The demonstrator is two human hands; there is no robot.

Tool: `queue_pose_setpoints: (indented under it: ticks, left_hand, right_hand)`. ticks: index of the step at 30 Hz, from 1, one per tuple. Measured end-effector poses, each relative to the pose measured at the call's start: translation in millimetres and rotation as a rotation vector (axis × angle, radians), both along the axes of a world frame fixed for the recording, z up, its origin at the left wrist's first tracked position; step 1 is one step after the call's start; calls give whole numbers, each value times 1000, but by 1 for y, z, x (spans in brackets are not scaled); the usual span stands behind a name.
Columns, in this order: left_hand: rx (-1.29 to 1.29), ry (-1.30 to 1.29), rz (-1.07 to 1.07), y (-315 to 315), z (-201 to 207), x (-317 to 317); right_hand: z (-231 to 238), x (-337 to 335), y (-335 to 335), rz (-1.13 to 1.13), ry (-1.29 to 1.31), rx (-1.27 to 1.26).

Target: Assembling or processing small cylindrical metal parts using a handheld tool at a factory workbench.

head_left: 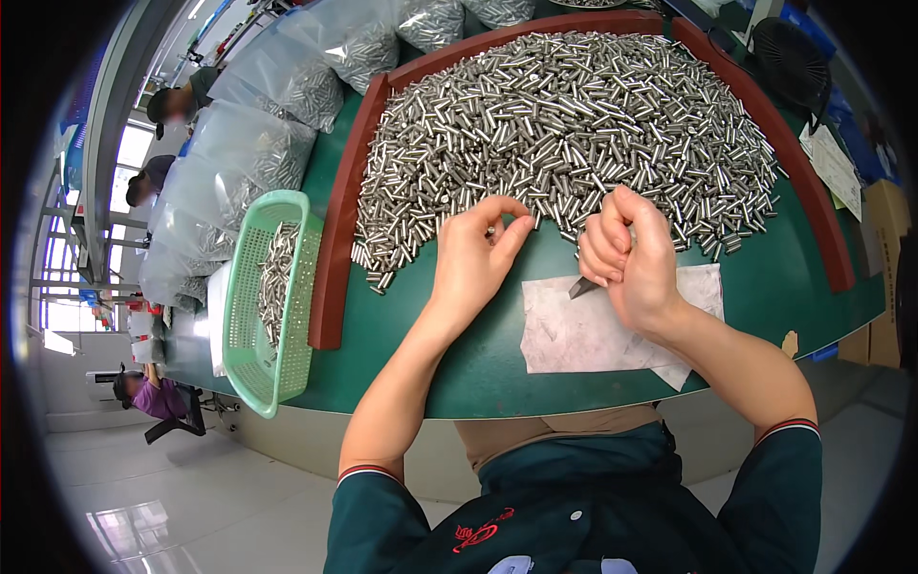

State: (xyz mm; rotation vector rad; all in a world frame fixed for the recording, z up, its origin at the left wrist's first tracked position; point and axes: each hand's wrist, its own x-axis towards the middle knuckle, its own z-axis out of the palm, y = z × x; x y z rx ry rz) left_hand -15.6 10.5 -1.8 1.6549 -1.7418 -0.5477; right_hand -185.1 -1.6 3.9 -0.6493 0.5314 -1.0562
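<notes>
A large pile of short silver metal pins (pixel 574 124) covers the far part of the green table (pixel 430 383). At the pile's near edge, my left hand (pixel 475 251) is curled, with thumb and forefinger brought close together. A small metallic glint shows between those fingers, but what they hold is mostly hidden. To its right, my right hand (pixel 626 253) is closed around a dark tool with a pointed tip (pixel 580 287); the rest of the tool is hidden in the palm. Below that hand lies a smudged white cloth or paper sheet (pixel 574 335) on the table.
Dark red wooden rails (pixel 337 258) border the pile. A light green plastic basket (pixel 287 368) with some pins stands left. Clear bags of pins (pixel 277 153) line the far left. A black fan (pixel 789 62) and cardboard box (pixel 885 249) are right. Other people sit at far left.
</notes>
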Motion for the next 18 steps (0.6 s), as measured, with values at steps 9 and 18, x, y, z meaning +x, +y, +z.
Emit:
queue_pose_setpoints:
  ticks: [9, 18]
  left_hand:
    - [-326, -463, -275, -7, -6, 7]
    - [-390, -587, -419, -10, -2, 10]
  right_hand:
    - [-1, -2, 0, 6, -7, -16]
    - [-1, -1, 0, 2, -9, -17]
